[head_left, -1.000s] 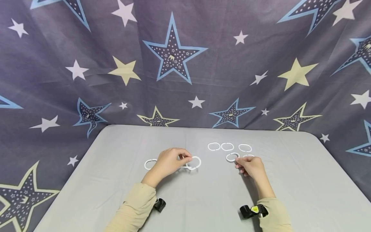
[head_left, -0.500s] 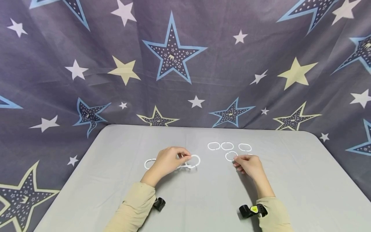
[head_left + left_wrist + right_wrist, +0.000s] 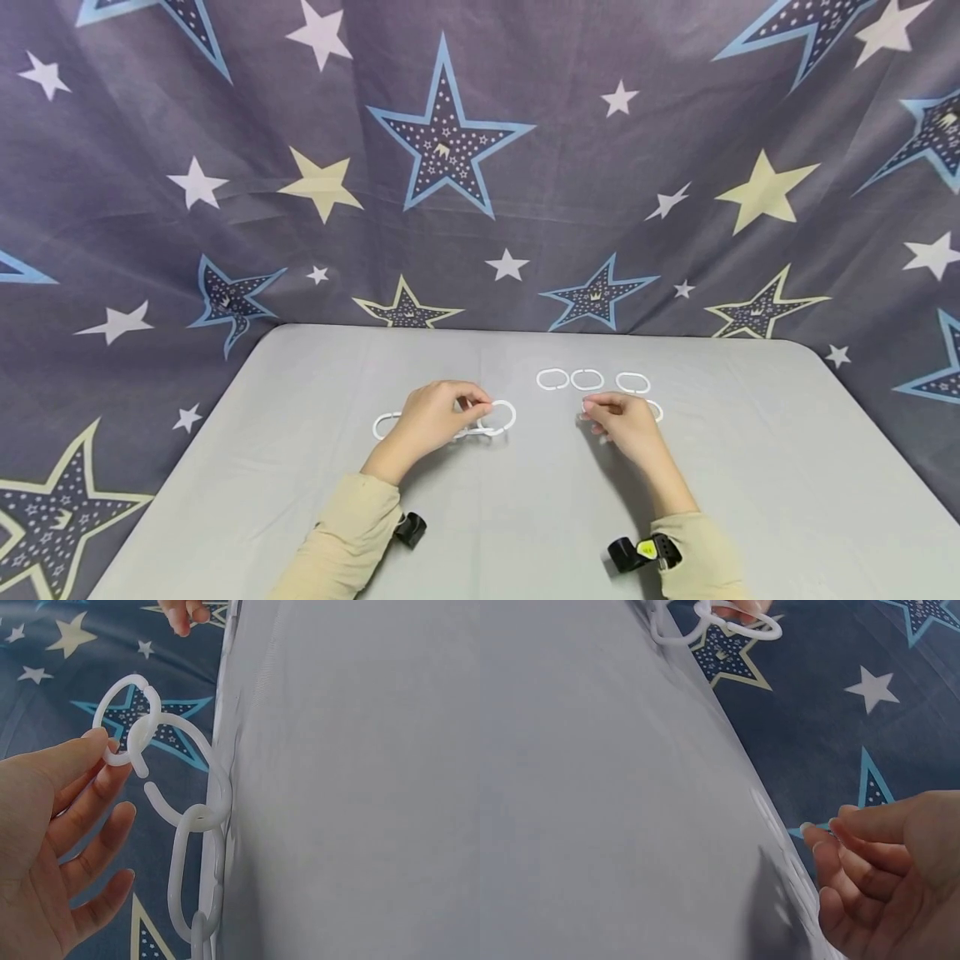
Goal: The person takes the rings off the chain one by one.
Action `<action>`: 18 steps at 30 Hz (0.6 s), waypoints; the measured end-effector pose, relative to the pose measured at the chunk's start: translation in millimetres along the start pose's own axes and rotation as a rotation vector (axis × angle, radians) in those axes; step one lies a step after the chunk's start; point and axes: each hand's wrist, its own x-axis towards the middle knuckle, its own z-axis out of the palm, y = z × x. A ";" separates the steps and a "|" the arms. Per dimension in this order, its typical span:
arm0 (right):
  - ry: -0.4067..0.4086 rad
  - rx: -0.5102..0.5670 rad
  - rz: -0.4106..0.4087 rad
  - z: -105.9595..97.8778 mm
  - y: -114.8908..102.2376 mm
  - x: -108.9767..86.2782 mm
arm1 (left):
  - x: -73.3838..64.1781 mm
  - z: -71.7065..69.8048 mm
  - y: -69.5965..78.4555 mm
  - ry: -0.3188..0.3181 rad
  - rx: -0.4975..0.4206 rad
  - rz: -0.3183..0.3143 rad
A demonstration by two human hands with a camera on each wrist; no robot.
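Observation:
My left hand (image 3: 437, 414) pinches the end link (image 3: 135, 678) of a chain of white plastic links between thumb and fingertips. A second oval link (image 3: 226, 784), with a gap in its side, hooks through it. Below hangs a third link (image 3: 175, 874), and the chain continues left behind the hand in the head view. My right hand (image 3: 626, 429) hovers at the loose links, its fingers loosely bent, with nothing visible between the fingertips. Left of its fingertips shows the edge of one loose link (image 3: 583, 407); another link (image 3: 662, 412) shows partly behind the hand.
Three loose white links, the left one (image 3: 552, 369), the middle one (image 3: 588, 370) and the right one (image 3: 633, 373), lie in a row farther back. The grey-covered table (image 3: 720, 467) ends at a star-patterned cloth (image 3: 570, 167).
My right hand has moved left over the loose link it was touching, covering most of it and uncovering more of the link on its right. The left hand stays nearly still with the chain.

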 end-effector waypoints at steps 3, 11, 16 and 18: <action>-0.026 0.004 -0.033 6.9 0.4 -0.3 | -0.2 -1.3 0.3 0.000 0.001 -0.005; -0.047 -0.031 -0.086 27.2 -4.9 -4.8 | 0.5 -3.5 -2.1 -0.002 0.003 -0.028; -0.045 -0.035 -0.101 33.4 -9.7 -7.7 | 0.5 -4.7 -2.7 0.004 0.000 -0.029; -0.040 -0.024 -0.100 34.5 -11.5 -9.2 | 0.5 -4.9 -2.3 0.008 0.001 -0.025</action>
